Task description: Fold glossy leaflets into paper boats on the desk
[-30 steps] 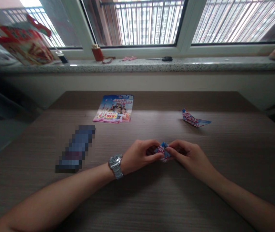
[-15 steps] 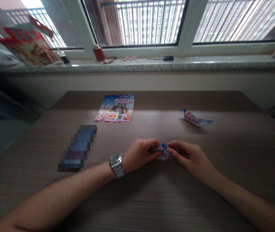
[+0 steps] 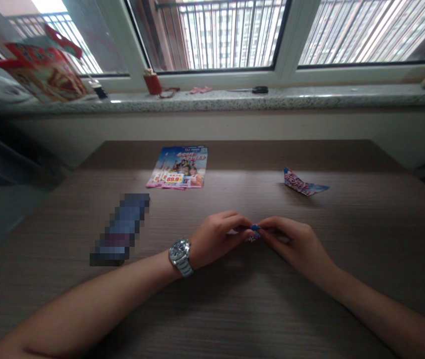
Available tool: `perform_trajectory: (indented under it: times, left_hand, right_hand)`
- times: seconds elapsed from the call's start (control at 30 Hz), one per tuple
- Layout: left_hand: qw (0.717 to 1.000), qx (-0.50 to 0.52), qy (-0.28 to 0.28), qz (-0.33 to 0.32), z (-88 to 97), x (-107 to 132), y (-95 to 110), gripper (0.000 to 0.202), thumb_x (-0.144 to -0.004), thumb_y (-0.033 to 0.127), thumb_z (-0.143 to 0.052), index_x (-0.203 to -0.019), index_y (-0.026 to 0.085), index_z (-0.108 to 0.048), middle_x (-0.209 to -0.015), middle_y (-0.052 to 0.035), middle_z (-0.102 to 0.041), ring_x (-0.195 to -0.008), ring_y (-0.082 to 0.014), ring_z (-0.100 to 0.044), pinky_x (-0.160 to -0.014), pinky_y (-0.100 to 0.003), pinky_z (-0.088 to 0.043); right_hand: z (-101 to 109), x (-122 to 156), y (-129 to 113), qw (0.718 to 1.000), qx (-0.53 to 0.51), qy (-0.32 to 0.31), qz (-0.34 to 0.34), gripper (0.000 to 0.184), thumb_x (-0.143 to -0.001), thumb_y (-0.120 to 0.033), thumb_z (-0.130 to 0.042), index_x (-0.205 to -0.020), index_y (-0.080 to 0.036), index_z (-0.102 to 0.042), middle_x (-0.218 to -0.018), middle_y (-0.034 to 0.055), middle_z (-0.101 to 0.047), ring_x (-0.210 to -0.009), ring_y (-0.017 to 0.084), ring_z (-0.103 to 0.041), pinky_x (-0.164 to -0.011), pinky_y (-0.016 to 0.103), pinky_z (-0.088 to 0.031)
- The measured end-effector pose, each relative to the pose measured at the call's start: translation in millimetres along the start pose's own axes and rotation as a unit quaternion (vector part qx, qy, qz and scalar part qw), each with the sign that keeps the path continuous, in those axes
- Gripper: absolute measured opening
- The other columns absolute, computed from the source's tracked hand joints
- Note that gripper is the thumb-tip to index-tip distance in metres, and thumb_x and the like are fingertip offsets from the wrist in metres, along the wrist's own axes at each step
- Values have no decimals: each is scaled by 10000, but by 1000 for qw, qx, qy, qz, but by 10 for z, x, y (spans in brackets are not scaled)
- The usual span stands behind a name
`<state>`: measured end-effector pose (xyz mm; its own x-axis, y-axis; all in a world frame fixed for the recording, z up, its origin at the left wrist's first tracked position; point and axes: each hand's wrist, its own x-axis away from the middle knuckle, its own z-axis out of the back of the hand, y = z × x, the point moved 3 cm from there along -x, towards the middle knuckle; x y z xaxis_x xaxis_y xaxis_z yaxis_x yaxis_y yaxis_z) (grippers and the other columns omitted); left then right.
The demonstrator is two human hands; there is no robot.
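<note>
Folded printed paper [image 3: 253, 238] is pinched by left hand [image 3: 222, 232] and right hand [image 3: 294, 237], probably to steady it; folds obscured.

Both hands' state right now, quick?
Left hand: closed, pinching the small folded paper.
Right hand: closed, pinching the small folded paper from the other side.

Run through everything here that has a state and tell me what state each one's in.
Left hand, pinching the small paper
Right hand, pinching it too
Small paper, folded
Far paper, creased, not lying flat
Leaflets, flat, unevenly stacked
Watch, worn around the left wrist
Dark pixelated object, lying down; on or off unclear
</note>
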<state>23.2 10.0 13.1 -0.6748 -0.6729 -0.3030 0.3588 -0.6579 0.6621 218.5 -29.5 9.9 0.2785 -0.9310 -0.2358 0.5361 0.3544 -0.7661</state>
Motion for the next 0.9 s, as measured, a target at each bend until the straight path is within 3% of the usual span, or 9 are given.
perform_trajectory:
  times: [0.53, 0.9]
  left_hand:
    - [1000, 1, 16, -1, 11, -1, -8, 125, -967, 244, -621, -1007, 180, -721, -938, -36, -705, -799, -118, -653, -734, -206, -488]
    - [999, 24, 40, 3, 53, -19, -15, 108, -965, 239, -626, -994, 171, -705, -930, -35, -699, -831, -125, -655, -771, -223, -508]
  right_hand:
    - [15, -9, -11, 999, 2, 3, 35, 94, -966, -257, -595, -990, -245, -685, -1001, 37, -753, -917, 198, -713, -809, 315, -570]
    - [38, -25, 45, 998, -55, 1, -11, 147, -964, -336, -597, -966, -227, -696, -1026, 71, -754, -955, 224, -709, -836, 347, -582]
